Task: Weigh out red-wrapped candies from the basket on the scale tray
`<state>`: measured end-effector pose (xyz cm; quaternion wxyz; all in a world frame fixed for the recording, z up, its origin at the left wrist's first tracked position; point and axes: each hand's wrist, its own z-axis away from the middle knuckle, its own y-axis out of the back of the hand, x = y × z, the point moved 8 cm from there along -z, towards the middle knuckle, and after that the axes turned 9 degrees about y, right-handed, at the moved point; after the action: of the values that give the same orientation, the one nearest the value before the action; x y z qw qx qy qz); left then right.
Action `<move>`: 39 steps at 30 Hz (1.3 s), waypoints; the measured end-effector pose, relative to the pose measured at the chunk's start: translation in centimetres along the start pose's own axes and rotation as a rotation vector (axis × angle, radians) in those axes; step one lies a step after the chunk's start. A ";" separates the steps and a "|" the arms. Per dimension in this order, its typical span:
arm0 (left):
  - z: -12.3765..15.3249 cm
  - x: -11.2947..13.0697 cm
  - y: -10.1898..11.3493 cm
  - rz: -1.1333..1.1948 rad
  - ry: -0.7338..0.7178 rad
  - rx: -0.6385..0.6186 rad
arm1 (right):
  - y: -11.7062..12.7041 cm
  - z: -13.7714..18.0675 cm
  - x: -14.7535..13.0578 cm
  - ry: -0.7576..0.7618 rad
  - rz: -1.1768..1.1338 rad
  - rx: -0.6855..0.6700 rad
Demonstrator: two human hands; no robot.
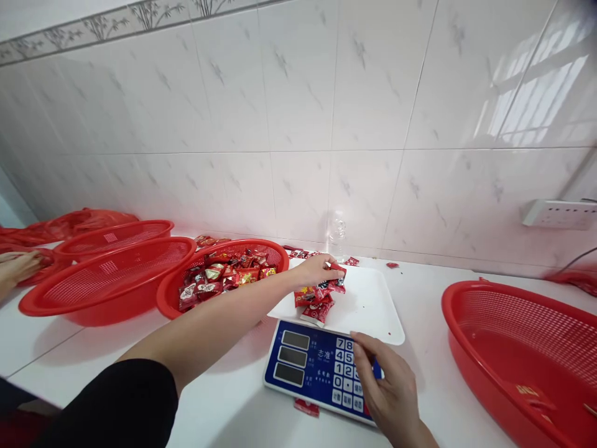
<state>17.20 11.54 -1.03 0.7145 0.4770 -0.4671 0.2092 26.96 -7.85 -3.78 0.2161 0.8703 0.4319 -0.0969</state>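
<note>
My left hand (pixel 318 272) reaches over the white tray (pixel 373 305) of a digital scale, its fingers closed on a small red wrapped candy (pixel 338 271). Beneath it, several more red wrapped candies (pixel 318 311) lie in a small pile on the tray. At the right end of the blue scale panel (pixel 321 358), my right hand (pixel 392 386) rests over the number keys, thumb and forefinger apart, with nothing seen in it. The three display windows look dark. To the left, a red basket (pixel 164 298) holds many wrapped candies in red, gold and dark wrappers.
Two red mesh baskets (pixel 107 311) stand farther left, near another person's hand (pixel 21 270) and red plastic bags (pixel 84 219). A large red basket (pixel 452 305) stands at right. Behind the tray are a clear bottle (pixel 336 235) and loose candies. A power strip (pixel 559 214) hangs on the tiled wall.
</note>
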 end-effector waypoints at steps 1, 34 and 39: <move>0.4 0.2 -0.5 0.076 0.004 -0.021 | 0.0 0.0 0.5 -0.055 0.000 0.011; 13.9 -11.3 1.5 1.498 0.329 -0.207 | -12.4 -5.2 2.6 -0.021 0.033 -1.041; 13.7 -11.7 1.5 1.516 0.366 -0.175 | -11.9 -5.5 1.1 0.034 0.041 -0.952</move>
<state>4.12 1.90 -8.98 0.4775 -0.0718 -0.5547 0.6776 18.05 1.80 -2.73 0.5858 0.6842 0.4145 0.1302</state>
